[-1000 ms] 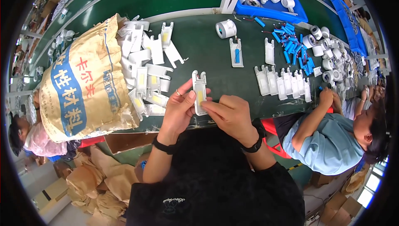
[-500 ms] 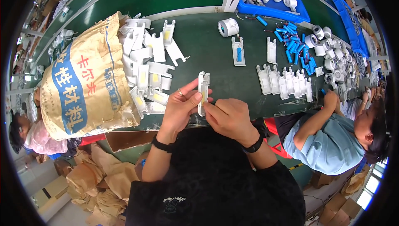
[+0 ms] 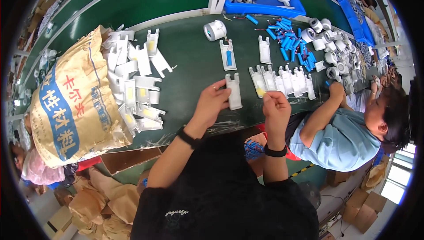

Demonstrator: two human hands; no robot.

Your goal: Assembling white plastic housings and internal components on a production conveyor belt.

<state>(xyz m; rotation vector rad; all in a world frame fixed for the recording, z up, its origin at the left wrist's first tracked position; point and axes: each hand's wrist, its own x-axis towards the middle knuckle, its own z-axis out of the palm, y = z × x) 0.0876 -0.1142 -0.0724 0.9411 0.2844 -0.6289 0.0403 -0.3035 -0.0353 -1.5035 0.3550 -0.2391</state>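
Note:
My left hand (image 3: 215, 102) is closed on a white plastic holder (image 3: 233, 92), long and shallow with two prongs at its far end, above the front part of the bench. To its right, my right hand (image 3: 277, 107) pinches a small pale-yellow strip (image 3: 260, 91), apart from the holder. Just beyond the strip stands a row of similar white holders (image 3: 282, 82), side by side. Farther back, one holder (image 3: 224, 48) carries a blue cylindrical cell (image 3: 229, 58), and a white round housing (image 3: 215, 30) lies behind it. Another single holder (image 3: 264, 51) sits behind the row.
A large paper sack (image 3: 73, 103) spills white holders (image 3: 141, 59), some with yellow patches, on the left. Blue cells (image 3: 287, 41) and white housings (image 3: 335, 45) are heaped at the right. A blue bin (image 3: 265, 8) stands at the back; a co-worker (image 3: 340, 129) sits right.
My right hand has moved away rightward from the holder with the yellow strip in its fingers. My left hand has turned the holder, which now shows more of its broad face. The whole view has shifted.

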